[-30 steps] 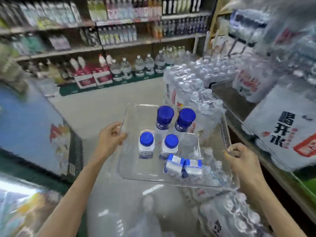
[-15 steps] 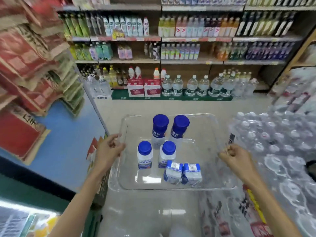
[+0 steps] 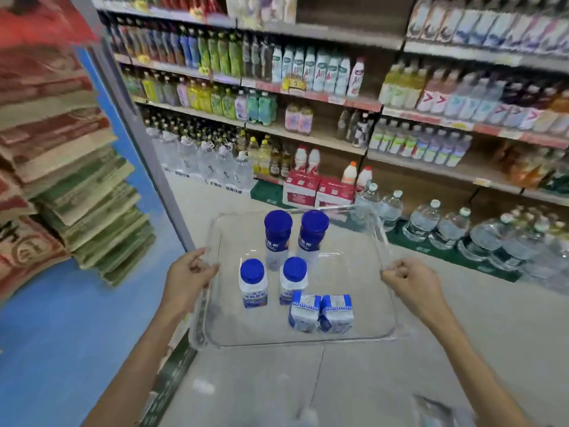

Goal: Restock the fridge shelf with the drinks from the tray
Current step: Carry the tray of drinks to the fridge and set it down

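We're carrying a clear plastic tray [image 3: 363, 322] level, above a pale floor [image 3: 462, 349], in a shop aisle. Our left hand [image 3: 187, 277] is clamped on the tray's left rim, thumb on top, fingers curled under. Our right hand [image 3: 411, 280] is closed on the right rim, thumb and curled fingers pinching the edge.

Drinks, all upright, sit left of centre on the tray:
- far row: two tall bottles, each with a dark blue cap and blue label, left one [image 3: 278, 238], right one [image 3: 313, 234], close side by side
- middle row: two short white bottles with blue caps, left one [image 3: 253, 283], right one [image 3: 293, 280], a small gap between them
- near row: two small blue-and-white cartons, left [image 3: 303, 311], right [image 3: 336, 309], touching each other; the left carton stands just in front of the right short bottle

The right third of the tray is bare.

Surroundings: drink shelves [image 3: 308, 97] run across the far side, stocked with bottles. Large water bottles [image 3: 446, 224] stand in a row on the floor far right. Two red boxes [image 3: 318, 191] sit at the shelf foot, straight beyond the tray. Stacked sacks [image 3: 61, 167] are on the left above a blue surface [image 3: 61, 334]. Fridge shelf: we can't make one out in this view.
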